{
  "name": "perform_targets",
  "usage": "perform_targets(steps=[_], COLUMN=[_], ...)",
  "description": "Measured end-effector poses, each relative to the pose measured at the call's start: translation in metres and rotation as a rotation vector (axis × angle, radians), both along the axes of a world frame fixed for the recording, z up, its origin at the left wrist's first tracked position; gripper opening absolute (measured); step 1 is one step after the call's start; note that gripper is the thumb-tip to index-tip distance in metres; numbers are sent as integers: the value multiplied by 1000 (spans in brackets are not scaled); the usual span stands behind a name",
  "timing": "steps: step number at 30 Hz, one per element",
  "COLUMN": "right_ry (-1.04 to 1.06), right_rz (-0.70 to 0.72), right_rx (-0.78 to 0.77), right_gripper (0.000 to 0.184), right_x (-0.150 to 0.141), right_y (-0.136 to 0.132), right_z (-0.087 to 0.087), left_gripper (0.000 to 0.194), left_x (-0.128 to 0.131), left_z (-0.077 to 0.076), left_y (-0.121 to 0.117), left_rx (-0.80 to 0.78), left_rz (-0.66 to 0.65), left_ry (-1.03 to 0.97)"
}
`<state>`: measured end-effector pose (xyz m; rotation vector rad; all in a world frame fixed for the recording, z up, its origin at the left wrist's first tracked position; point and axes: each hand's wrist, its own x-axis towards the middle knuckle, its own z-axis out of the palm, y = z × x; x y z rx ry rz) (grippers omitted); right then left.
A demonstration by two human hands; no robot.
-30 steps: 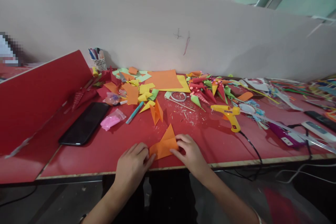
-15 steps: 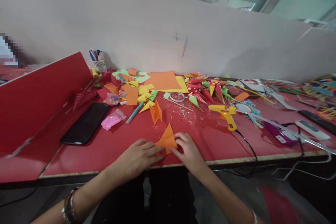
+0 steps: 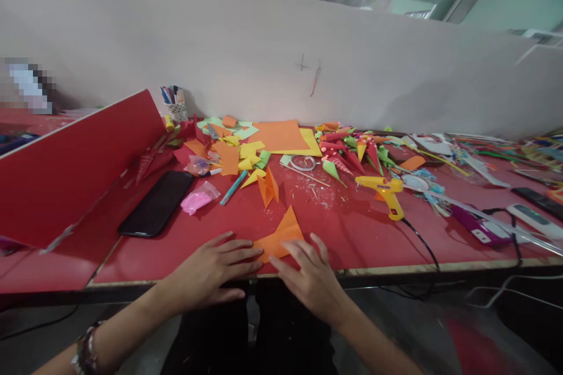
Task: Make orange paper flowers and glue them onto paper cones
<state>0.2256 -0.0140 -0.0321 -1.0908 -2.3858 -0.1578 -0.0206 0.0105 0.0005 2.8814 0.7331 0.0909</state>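
The orange paper (image 3: 289, 227) lies between and partly under 2 unclenched hands, the left hand (image 3: 214, 268) flat with its fingertips on the paper's left end, the right hand (image 3: 312, 280) spread over its near edge. A clean crease probably wants the left steady while the right presses evenly along the fold. Against 0.5 s earlier, the right has left its pinch at the right corner.
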Motion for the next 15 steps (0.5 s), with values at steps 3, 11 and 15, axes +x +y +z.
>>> perform_targets(steps=[3,11,15], right_ry=[-14,-67,-83], right_rz=[55,-64,-124], right_rx=[-53,-112,-134], right_gripper=[30,30,32], right_x=[-4,25,39], right_y=[-5,0,-1], right_z=[0,10,10], left_gripper=[51,48,50], left_x=[0,-1,-1], left_z=[-1,-1,0], left_y=[1,2,0], left_rx=[-13,-30,-46], left_rz=[2,2,16], left_ry=[-5,5,6])
